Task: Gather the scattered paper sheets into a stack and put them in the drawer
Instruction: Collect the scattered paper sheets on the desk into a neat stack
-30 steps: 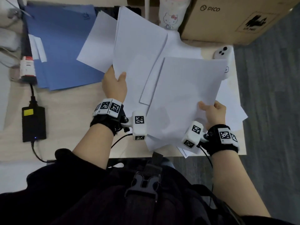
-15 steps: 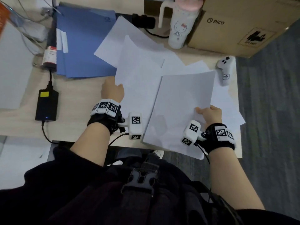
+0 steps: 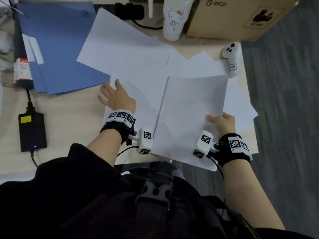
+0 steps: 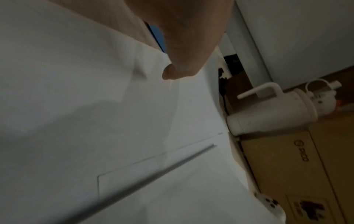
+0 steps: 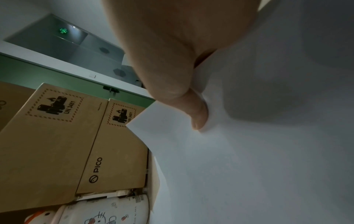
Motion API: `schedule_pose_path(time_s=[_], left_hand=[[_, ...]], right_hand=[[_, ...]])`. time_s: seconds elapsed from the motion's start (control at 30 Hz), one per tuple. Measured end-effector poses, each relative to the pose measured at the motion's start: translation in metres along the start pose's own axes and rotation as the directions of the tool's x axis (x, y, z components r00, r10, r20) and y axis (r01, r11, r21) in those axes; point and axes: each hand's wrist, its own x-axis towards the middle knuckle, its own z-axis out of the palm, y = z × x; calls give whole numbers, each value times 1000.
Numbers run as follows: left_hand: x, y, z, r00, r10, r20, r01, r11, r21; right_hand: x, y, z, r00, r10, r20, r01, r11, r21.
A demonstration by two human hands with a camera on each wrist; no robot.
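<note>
Several white paper sheets lie overlapping on the pale desk [image 3: 69, 114]. One sheet [image 3: 117, 45] is at the back left, another [image 3: 141, 83] in the middle, and more [image 3: 241, 104] fan out at the right edge. My left hand [image 3: 114, 94] lies open with spread fingers at the middle sheet's left edge, fingertips touching the paper [image 4: 76, 121]. My right hand [image 3: 220, 120] pinches the right edge of the top sheet [image 3: 193, 107], thumb [image 5: 199, 118] on top of that sheet [image 5: 249, 151] and fingers hidden beneath. No drawer is in view.
Blue folders [image 3: 60, 49] lie at the back left, with a small red-and-white box [image 3: 22, 69] and a black power adapter [image 3: 32, 131] on a cable nearer the left. A white cartoon bottle [image 3: 174, 19], a cardboard box [image 3: 233, 14] and a white controller [image 3: 231, 57] border the sheets. Grey floor lies right of the desk.
The lifted sheets have come down flat onto the desk. My left hand let go of its sheet and spread open on it. My right hand keeps its pinch.
</note>
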Motion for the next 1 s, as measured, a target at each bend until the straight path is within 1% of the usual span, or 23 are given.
schedule_pose_path(time_s=[0.03, 0.07, 0.1, 0.13, 0.17, 0.27, 0.33, 0.43, 0.5, 0.53, 0.6, 0.7, 0.87, 0.93, 1.0], left_hand=[[3, 4, 8, 994, 92, 66, -90, 995, -41], [3, 9, 15, 970, 186, 155, -171, 979, -108], [0, 14, 22, 934, 261, 244, -224, 960, -167], [-4, 21, 28, 902, 304, 307, -253, 948, -195], [-8, 29, 34, 887, 312, 341, -258, 946, -195], [-18, 47, 44, 890, 301, 342, -238, 947, -216], [-18, 55, 49, 899, 255, 356, -164, 950, -267], [-15, 64, 54, 905, 166, 392, -21, 937, -349], [-15, 69, 55, 899, 145, 414, 16, 933, -361], [-16, 71, 56, 900, 136, 414, 25, 932, -362], [-16, 75, 58, 919, 113, 377, 35, 931, -363], [-18, 80, 62, 944, 101, 315, -1, 953, -304], [-22, 87, 69, 952, 120, 283, -41, 962, -271], [-23, 92, 70, 953, 102, 285, -27, 966, -256], [-21, 97, 72, 958, 72, 279, 9, 960, -279]], right_hand=[[0, 1, -1, 1000, -3, 2, 3, 1000, 16], [-1, 2, -2, 1000, -4, 7, 4, 999, 34], [-3, 2, -3, 1000, -4, 18, 3, 999, 51], [-3, 4, -4, 1000, -2, 24, 1, 998, 65], [-3, 5, -6, 1000, -4, 23, 2, 997, 75], [-1, 8, -7, 1000, -5, 15, 4, 996, 84], [2, 11, -8, 1000, 0, 2, 0, 997, 77], [6, 15, -7, 1000, 5, -3, -5, 998, 62], [8, 18, -6, 1000, 8, -2, -8, 998, 59], [8, 19, -6, 1000, 10, 0, -10, 998, 58], [10, 20, -6, 1000, 17, 6, -17, 998, 60], [13, 21, -9, 1000, 19, 8, -19, 998, 65], [17, 27, -11, 999, 39, 15, -40, 996, 85], [21, 30, -11, 999, 50, 21, -51, 996, 77], [24, 33, -11, 998, 61, 33, -62, 996, 61]])
